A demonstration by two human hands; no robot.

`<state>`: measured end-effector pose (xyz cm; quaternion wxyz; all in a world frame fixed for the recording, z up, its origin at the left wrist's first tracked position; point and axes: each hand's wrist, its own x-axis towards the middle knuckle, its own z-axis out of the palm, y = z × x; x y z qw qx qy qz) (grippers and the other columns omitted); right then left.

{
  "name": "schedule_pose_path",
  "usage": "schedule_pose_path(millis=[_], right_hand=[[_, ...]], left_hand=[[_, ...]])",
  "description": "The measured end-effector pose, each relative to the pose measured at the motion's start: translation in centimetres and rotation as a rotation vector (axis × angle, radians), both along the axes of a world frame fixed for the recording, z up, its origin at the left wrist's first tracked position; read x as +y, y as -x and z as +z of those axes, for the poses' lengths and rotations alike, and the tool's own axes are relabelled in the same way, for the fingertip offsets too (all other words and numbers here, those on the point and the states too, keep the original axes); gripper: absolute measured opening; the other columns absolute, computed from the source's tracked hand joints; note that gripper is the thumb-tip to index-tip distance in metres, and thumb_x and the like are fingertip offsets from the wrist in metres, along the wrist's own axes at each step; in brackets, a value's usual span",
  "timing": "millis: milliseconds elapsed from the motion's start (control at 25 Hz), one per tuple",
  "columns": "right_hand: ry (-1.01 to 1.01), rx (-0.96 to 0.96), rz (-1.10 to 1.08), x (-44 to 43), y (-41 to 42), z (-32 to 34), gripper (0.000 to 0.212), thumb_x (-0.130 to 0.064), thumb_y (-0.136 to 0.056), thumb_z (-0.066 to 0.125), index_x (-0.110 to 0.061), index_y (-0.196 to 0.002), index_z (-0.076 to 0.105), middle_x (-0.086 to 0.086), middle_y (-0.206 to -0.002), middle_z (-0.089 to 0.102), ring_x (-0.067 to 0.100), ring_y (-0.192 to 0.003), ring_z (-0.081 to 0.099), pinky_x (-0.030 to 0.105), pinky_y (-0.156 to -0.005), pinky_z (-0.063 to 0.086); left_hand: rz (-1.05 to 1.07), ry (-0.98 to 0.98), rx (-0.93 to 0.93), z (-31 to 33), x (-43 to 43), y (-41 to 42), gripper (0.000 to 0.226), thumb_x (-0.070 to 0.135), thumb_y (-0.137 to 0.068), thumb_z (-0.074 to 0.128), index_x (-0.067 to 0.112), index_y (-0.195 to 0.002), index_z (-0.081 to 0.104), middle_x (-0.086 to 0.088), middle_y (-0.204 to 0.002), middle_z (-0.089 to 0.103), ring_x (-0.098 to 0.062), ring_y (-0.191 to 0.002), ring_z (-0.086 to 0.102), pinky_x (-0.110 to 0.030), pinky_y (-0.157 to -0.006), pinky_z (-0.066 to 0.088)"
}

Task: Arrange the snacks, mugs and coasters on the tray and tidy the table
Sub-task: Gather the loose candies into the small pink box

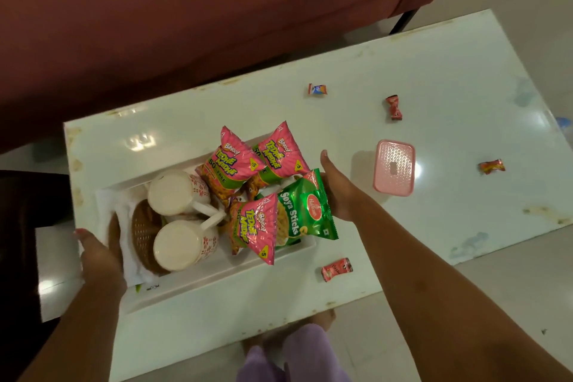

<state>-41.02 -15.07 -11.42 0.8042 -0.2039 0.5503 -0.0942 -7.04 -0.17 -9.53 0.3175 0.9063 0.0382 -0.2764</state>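
Note:
A white tray [198, 282] rests on the white table [434, 77], gripped at both ends. My left hand [99, 257] holds its left end and my right hand [338, 186] holds its right end. Inside the tray stand two white mugs with red patterns [173, 192] [179, 245], beside brown woven coasters [141, 232] on a white napkin. Three pink Bingo snack packets [229, 164] [279, 155] [254, 232] and a green Soya Sticks packet [304, 211] fill the tray's right half.
A pink lidded box [393, 167] sits right of the tray. Several wrapped candies lie loose on the table [317, 89] [393, 107] [491, 166] [336, 269]. A dark red sofa [186, 9] stands behind the table. My feet show below the table's near edge.

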Motion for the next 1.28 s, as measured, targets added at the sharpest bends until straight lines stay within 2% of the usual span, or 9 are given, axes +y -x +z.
schedule_pose_path(millis=[120, 280, 400, 560, 720, 920, 1080, 1200, 1280], right_hand=[[-0.06, -0.089, 0.001, -0.1, -0.8, -0.3, 0.086, -0.077, -0.083, 0.016, -0.012, -0.113, 0.064, 0.015, -0.108, 0.069, 0.029, -0.095, 0.067, 0.039, -0.09, 0.053], [-0.032, -0.038, -0.008, -0.6, -0.7, 0.1, 0.093, -0.08, -0.079, 0.019, -0.008, -0.12, 0.062, 0.019, -0.118, 0.065, 0.036, -0.105, 0.064, 0.047, -0.101, 0.046], [-0.009, -0.014, -0.033, -1.5, 1.1, 1.0, 0.097, -0.082, -0.078, 0.02, -0.007, -0.128, 0.056, 0.023, -0.127, 0.06, 0.041, -0.119, 0.056, 0.051, -0.104, 0.042], [0.047, 0.114, -0.094, -2.8, 4.5, 1.8, 0.087, -0.079, -0.08, 0.022, -0.012, -0.118, 0.062, 0.017, -0.11, 0.068, 0.036, -0.103, 0.064, 0.051, -0.102, 0.044], [0.058, 0.123, -0.17, -3.3, 5.7, 1.4, 0.091, -0.083, -0.076, 0.023, -0.016, -0.124, 0.061, 0.017, -0.115, 0.068, 0.036, -0.106, 0.064, 0.051, -0.101, 0.045], [0.1, 0.249, -0.161, -3.4, 5.1, 1.9, 0.093, -0.084, -0.075, 0.019, -0.014, -0.115, 0.065, 0.017, -0.109, 0.07, 0.035, -0.102, 0.067, 0.048, -0.1, 0.046], [0.39, 0.696, -0.249, -3.1, 5.5, 3.9, 0.063, -0.069, -0.086, 0.033, -0.018, -0.091, 0.068, 0.011, -0.102, 0.072, 0.03, -0.097, 0.067, 0.049, -0.1, 0.046], [0.68, 1.018, -0.343, -2.8, 6.9, 5.7, 0.028, -0.028, -0.091, 0.055, -0.01, -0.108, 0.065, 0.012, -0.108, 0.069, 0.028, -0.103, 0.065, 0.029, -0.094, 0.044], [0.652, 1.204, -0.13, -2.6, 7.6, 5.6, 0.045, -0.027, -0.086, 0.062, -0.014, -0.128, 0.052, 0.012, -0.129, 0.055, 0.033, -0.119, 0.052, 0.037, -0.097, 0.041]], left_hand=[[0.295, 0.228, 0.169, -0.2, 0.1, -1.1, 0.088, 0.084, -0.067, 0.036, 0.029, -0.135, 0.048, 0.004, -0.121, 0.063, -0.023, -0.121, 0.055, -0.041, -0.103, 0.041], [0.369, 0.384, 0.354, 2.0, -0.7, -0.7, 0.063, 0.076, -0.078, 0.04, 0.033, -0.122, 0.055, 0.016, -0.112, 0.068, 0.0, -0.096, 0.066, -0.018, -0.076, 0.053], [0.325, 0.423, 0.449, 2.2, -1.7, 0.8, 0.06, 0.075, -0.079, 0.04, 0.032, -0.119, 0.055, 0.012, -0.113, 0.066, -0.009, -0.103, 0.063, -0.028, -0.087, 0.049], [0.217, 0.355, 0.476, 1.3, -3.8, 2.8, 0.065, 0.078, -0.08, 0.03, 0.025, -0.107, 0.055, 0.006, -0.098, 0.063, -0.017, -0.102, 0.058, -0.035, -0.1, 0.042], [0.177, 0.311, 0.513, 0.1, -4.9, 3.5, 0.089, 0.087, -0.067, 0.032, 0.026, -0.129, 0.051, 0.004, -0.124, 0.06, -0.019, -0.119, 0.054, -0.04, -0.109, 0.036], [0.132, 0.288, 0.522, 0.2, -4.4, 3.3, 0.087, 0.083, -0.075, 0.028, 0.024, -0.138, 0.042, 0.001, -0.137, 0.052, -0.022, -0.125, 0.049, -0.044, -0.112, 0.032], [0.163, 0.219, 0.238, 2.2, -5.3, 3.7, 0.073, 0.067, -0.087, 0.031, 0.018, -0.142, 0.035, -0.007, -0.149, 0.037, -0.026, -0.135, 0.037, -0.041, -0.113, 0.029], [0.019, 0.333, -0.086, 5.1, -6.4, 6.5, 0.048, 0.042, -0.093, 0.045, 0.014, -0.133, 0.045, -0.01, -0.143, 0.04, -0.023, -0.126, 0.043, -0.031, -0.102, 0.037], [-0.172, 0.426, -0.198, 6.3, -6.8, 9.8, 0.043, 0.029, -0.091, 0.054, 0.014, -0.13, 0.044, -0.01, -0.139, 0.039, -0.024, -0.124, 0.044, -0.035, -0.102, 0.041]])
